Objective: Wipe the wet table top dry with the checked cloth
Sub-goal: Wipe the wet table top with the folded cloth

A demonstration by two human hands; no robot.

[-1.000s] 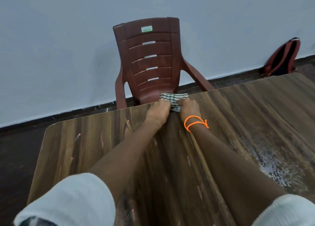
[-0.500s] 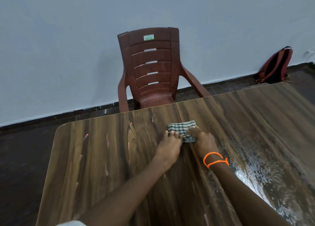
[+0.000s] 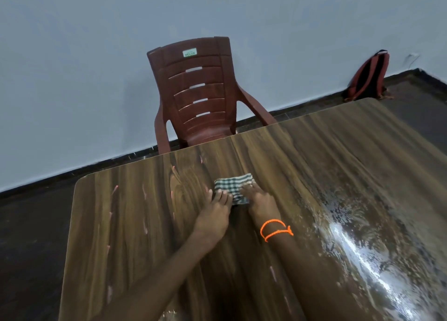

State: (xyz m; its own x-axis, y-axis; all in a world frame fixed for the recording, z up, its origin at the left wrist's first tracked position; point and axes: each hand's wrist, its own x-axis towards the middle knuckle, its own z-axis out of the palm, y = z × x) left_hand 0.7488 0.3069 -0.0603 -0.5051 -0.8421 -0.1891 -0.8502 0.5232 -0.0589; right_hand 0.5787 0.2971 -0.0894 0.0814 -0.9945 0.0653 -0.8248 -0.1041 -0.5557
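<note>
A folded green-and-white checked cloth point(image 3: 233, 185) lies flat on the wood-grain table top point(image 3: 125, 224), a little in from the far edge. My left hand point(image 3: 216, 209) presses its near left side with straight fingers. My right hand point(image 3: 260, 201), an orange cord around its wrist, presses the near right side, fingers stretched over the cloth. A wide shiny patch of water point(image 3: 358, 253) covers the table to the right of my right arm.
A dark red plastic armchair point(image 3: 196, 93) stands beyond the table's far edge, against a pale wall. A red and black backpack point(image 3: 367, 76) leans on the wall at the far right. Dark floor surrounds the table.
Both hands have pulled the cloth back from the table's far edge toward me, across the wood. The camera view has tilted and pulled back with them.
</note>
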